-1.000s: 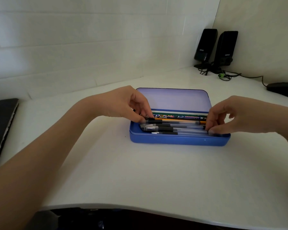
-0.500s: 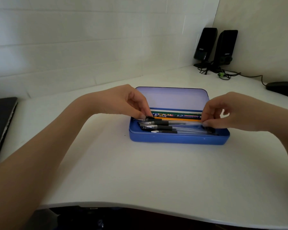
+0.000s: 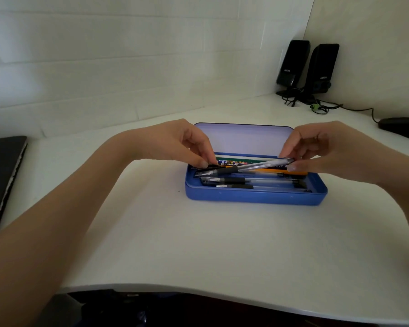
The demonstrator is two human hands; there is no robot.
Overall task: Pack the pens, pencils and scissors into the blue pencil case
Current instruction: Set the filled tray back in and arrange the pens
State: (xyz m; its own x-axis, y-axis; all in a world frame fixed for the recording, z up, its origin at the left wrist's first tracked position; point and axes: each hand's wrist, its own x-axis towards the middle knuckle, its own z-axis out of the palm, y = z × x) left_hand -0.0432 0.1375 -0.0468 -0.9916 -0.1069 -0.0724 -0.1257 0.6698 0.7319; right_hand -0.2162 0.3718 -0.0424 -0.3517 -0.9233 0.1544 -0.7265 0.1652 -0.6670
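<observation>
The blue pencil case (image 3: pixel 255 195) lies open in the middle of the white desk, its lid (image 3: pixel 243 138) tilted back. Inside lie several clear pens with black grips (image 3: pixel 234 182), an orange pencil (image 3: pixel 274 171) and a green patterned box (image 3: pixel 236 160) along the back wall. My right hand (image 3: pixel 321 149) pinches the rear end of a clear pen (image 3: pixel 260 165) and holds it tilted up above the case. The tip end of that pen stays low at the case's left end, where my left hand (image 3: pixel 182 145) presses its fingertips on a black pen part (image 3: pixel 210 166). No scissors are visible.
Two black speakers (image 3: pixel 309 67) with tangled cables stand in the back right corner. A black mouse (image 3: pixel 401 127) lies at the right edge. A dark laptop (image 3: pixel 0 175) sits at the far left. The desk's curved front edge (image 3: pixel 198 287) runs below.
My right hand has lifted one clear pen by its rear end, from flat among the others to tilted above the case. My left hand stays at the case's left end.
</observation>
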